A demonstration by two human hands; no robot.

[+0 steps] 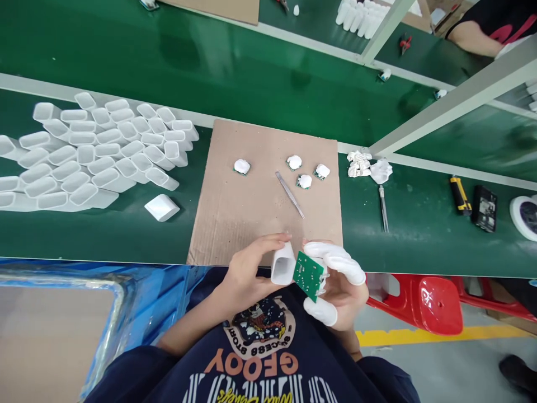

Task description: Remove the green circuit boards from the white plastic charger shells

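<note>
Left of the brown cardboard sheet (235, 212) on the green surface (419, 224), a heap of empty white plastic shells (92, 157) waits; on the sheet lie four small white-capped boards (304, 181), apparently still unassembled. At the sheet's near edge, the left hand (247, 274) grips one white plastic shell (283, 264), fingers curled around it. The right hand (342, 285), fingertips white-capped, pinches a green circuit board (309, 275) tilted at the shell's mouth, not yet inside.

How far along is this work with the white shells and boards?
No finished pieces show. In hand: the left hand holds one shell and the right hand holds a green board at its opening, not yet inside. Left: four boards on the cardboard and the pile of empty shells.
</note>
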